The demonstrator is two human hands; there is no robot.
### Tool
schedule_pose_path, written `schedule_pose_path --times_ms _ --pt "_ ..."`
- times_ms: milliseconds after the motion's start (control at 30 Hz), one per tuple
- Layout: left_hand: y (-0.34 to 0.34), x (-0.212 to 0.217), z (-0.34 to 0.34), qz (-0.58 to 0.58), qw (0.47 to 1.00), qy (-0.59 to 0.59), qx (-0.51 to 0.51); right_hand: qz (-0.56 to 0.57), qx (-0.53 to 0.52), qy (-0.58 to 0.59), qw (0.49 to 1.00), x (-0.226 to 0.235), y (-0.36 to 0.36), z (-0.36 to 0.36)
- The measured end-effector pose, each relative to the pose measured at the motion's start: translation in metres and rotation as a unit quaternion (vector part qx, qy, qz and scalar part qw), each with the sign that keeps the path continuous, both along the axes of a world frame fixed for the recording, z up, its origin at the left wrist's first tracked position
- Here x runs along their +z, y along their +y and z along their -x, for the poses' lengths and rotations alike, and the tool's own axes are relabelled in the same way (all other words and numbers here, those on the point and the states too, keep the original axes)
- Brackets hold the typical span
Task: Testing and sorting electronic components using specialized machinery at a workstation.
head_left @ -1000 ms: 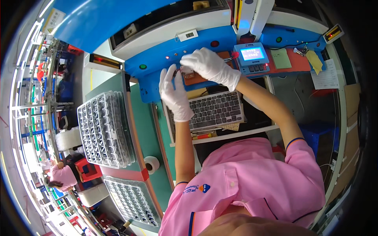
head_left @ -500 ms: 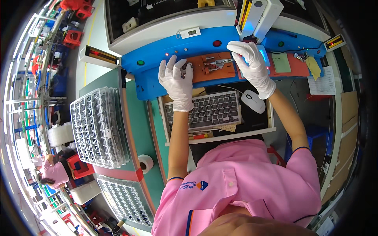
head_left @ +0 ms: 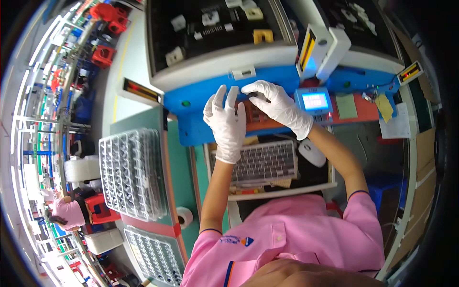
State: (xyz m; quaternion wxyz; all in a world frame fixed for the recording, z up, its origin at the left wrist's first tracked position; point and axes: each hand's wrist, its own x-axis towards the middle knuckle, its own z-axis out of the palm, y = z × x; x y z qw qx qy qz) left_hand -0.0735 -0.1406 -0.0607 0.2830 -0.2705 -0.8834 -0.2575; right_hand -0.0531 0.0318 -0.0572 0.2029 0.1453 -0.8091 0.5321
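Both gloved hands were up at the orange fixture plate on the blue machine front. Left hand lay over the plate's left part, fingers straight and spread, palm down, gripping nothing that showed. Right hand reached in from the right with thumb and forefinger pinched on a small dark part just above the plate's top edge; what the part was could not be told, too small. Most of the plate was hidden under the two hands, so its seat or nest was not visible. Risk as I judged it: the pinch was only fingertip-deep through a loose glove, so the dark part could slip and drop onto the keyboard or the mouse just below, or into the gap behind them. Left hand covered the plate, so the right hand was working partly blind and the part could go in skewed or land on the wrong spot. Left fingertips sat near the green button on the blue front; a stray press there seemed possible. Small blue screen unit stood just beside the right wrist and could get knocked on the way out. Clear blister trays sat well apart on the green bench at left, out of reach of any bump. Another worker in pink was far off at lower left, not involved.
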Motion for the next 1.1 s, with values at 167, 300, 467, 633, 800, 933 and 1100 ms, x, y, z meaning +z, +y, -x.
schedule_pose_path --times_ms 167,300,467,633,800,933,1100 --pt "0.017 0.070 0.127 -0.062 0.992 0.091 -0.068 0.052 -0.061 0.192 0.978 0.057 0.008 0.130" --pt "0.058 0.081 0.249 0.014 0.991 0.091 -0.096 0.120 -0.166 -0.015 0.979 0.071 0.031 0.247" --pt "0.083 0.064 0.303 0.195 0.973 -0.033 -0.119 0.093 -0.298 -0.001 0.950 0.040 0.057 0.313" --pt "0.080 0.079 0.296 0.129 0.983 -0.021 -0.131 0.147 -0.233 -0.032 0.961 0.020 0.060 0.317" --pt "0.051 0.115 0.250 -0.121 0.984 0.048 -0.121 -0.034 -0.162 -0.045 0.985 0.028 0.047 0.307" --pt "0.001 0.120 0.176 -0.249 0.955 -0.041 -0.154 -0.207 -0.197 0.008 0.958 0.043 0.037 0.295" --pt "-0.046 0.068 0.079 -0.131 0.967 -0.201 -0.085 -0.337 -0.223 -0.010 0.915 0.058 0.033 0.275"
